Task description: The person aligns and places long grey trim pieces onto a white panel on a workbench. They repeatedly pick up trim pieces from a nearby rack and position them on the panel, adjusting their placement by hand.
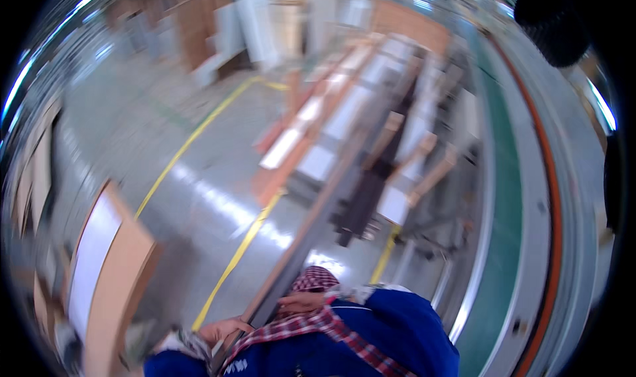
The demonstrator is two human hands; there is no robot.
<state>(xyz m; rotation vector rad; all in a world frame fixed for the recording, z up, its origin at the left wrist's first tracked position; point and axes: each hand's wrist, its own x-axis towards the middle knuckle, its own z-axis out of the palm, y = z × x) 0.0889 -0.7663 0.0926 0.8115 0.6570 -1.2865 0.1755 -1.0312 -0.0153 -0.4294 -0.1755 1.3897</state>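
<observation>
A long narrow board [311, 228], dark on its face with a brown edge, runs slanting from my body up and away to the right. My left hand [225, 328] is closed around its near end, on the left side. Further along, my right hand [301, 302] grips the same board from the right, close to my chest; its fingertips are partly hidden. The board's far end is blurred and blends into the stacked strips beyond it.
Stacks of long white, brown and dark strips [318, 161] lie ahead. To the right runs a green conveyor belt [500, 224] with an orange rail [553, 198]. Panels [119, 264] stand at lower left. Yellow lines [242, 261] mark the grey floor.
</observation>
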